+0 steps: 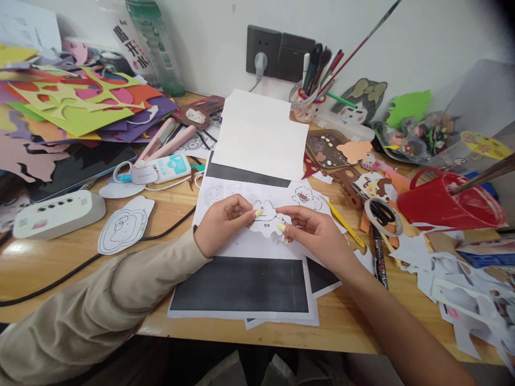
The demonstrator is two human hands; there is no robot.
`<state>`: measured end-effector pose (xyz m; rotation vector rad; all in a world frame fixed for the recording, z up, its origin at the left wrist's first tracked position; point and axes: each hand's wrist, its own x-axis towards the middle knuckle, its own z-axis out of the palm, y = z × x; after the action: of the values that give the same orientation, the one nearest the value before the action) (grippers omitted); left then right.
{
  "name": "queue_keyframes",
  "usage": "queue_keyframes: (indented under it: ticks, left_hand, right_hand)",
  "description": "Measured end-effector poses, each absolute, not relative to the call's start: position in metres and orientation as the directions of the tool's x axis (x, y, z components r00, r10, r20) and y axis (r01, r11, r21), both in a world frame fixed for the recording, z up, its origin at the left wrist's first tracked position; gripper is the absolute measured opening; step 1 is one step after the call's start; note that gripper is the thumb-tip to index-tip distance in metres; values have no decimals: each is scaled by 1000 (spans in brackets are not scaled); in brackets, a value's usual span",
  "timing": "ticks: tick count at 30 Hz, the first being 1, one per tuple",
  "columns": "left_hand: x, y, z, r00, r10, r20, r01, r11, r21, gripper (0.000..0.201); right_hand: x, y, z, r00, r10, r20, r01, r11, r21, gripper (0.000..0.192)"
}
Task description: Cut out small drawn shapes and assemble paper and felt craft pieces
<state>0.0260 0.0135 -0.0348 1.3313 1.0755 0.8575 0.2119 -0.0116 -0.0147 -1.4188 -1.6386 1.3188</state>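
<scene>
A: Fingers — what've they got?
B: L hand [225, 225] thumb + index pinch the left edge of a white paper cutout [265, 230]. R hand [316, 230] thumb + index pinch its right side. Can't tell if it's 1 pc or more.
A: So it's btwn the hands?
B: Yep, over the printed sheets [241, 284], w/ black outlines facing up. Blank white sheet [257, 134] just beyond.
A: Any writing?
B: Small Chinese chars on the cutout, too small to be sure of. Bottle [137, 48] upper L says "开水". White-and-blue tube [173, 167] & black marker [379, 257] have lettering, too tiny to read.
A: Containers?
B: Pen cup [306, 111] near the wall: pens, brushes etc. Red mug [426, 201] far R w/ a wooden stick in it. Tray [392, 153] behind that, approx. full of little figures. Green bottle [156, 45] beside the "开水" one; contents unclear.
A: All on the wood counter [322, 335]?
B: Yep, cutout's held above it.
</scene>
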Motion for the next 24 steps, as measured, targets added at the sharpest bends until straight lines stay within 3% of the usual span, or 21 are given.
queue_keyframes:
  ticks: [19,24]
  left_hand:
    - [27,14,-35,307,945,-118,110,88,990,13]
    - [26,14,-35,310,943,-120,107,91,990,14]
  right_hand:
    - [212,-12,-15,-264,953,-151,384,-40,-922,30]
    - [211,-13,-15,-253,956,-149,393,-39,-919,23]
